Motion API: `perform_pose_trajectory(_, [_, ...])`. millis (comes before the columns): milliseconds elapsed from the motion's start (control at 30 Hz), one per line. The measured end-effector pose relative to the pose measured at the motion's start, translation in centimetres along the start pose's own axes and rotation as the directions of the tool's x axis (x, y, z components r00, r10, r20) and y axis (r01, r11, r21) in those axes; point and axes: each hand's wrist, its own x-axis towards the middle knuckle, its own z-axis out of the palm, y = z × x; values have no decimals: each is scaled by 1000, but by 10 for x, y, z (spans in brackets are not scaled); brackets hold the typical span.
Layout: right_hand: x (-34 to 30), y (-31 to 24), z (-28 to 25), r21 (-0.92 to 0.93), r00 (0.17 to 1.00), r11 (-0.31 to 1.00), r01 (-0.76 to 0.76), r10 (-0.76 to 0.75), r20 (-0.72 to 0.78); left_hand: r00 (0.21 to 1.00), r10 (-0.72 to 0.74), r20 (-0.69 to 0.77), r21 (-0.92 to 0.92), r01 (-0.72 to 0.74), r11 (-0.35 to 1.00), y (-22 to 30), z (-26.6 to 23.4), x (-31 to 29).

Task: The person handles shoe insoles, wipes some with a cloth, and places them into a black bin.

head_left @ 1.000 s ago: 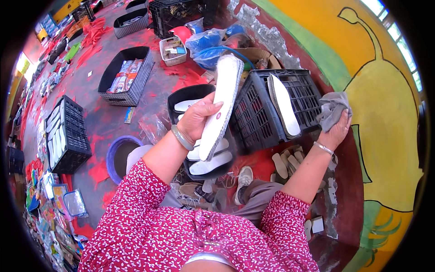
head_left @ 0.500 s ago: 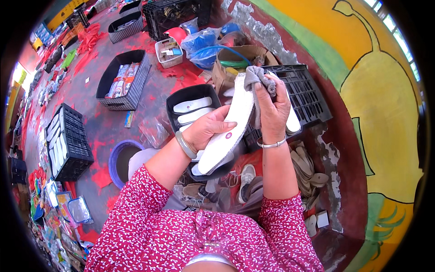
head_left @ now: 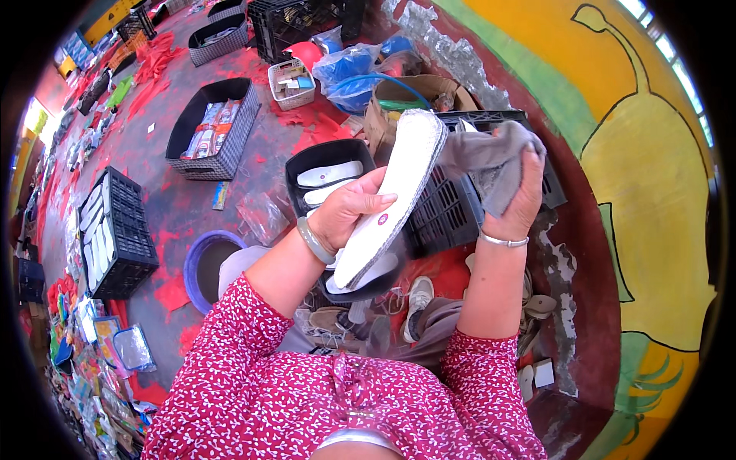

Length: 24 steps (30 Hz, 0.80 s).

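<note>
My left hand (head_left: 345, 216) grips a white insole (head_left: 406, 161) at its middle, thumb on top. The insole is tilted, has a rough, stitched-looking edge and carries a small round red mark. In my right hand (head_left: 523, 205) is a grey cloth (head_left: 494, 165), bunched in the fingers and stretched toward the insole's edge. Whether the cloth touches that edge, I cannot tell. Below my left hand stands a black bin (head_left: 293, 178) with several white insoles (head_left: 340, 173) in it, partly hidden by my hand and the held insole.
A black crate (head_left: 441, 215) stands behind the insole, near a cardboard box (head_left: 376, 126). To the left are a purple-rimmed bucket (head_left: 192, 264), a crate of white insoles (head_left: 126, 253) and a checked basket (head_left: 238, 142). A painted wall (head_left: 644, 192) rises at the right.
My right hand has moved right and down from the insole's upper edge, and the cloth has gone from a bunch to stretched out. The left hand still holds the insole, now with its top tilted further right.
</note>
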Motion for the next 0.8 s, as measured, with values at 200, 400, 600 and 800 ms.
perform_pose_trajectory(200, [-18,36,19,-614,962,745,261,-144,233,1000,-9,-3,98,10,995,-5,-5,3])
perform_pose_trajectory(400, [-22,53,15,-750,946,578,323,-183,266,988,120,-97,257,-92,962,-2,2,3])
perform_pose_trajectory(600, [-45,59,36,-740,880,516,433,-62,472,954,256,-158,273,-207,940,11,-10,4])
perform_pose_trajectory(800, [-51,69,36,-710,901,633,307,47,432,906,381,-185,291,-320,902,16,-15,6])
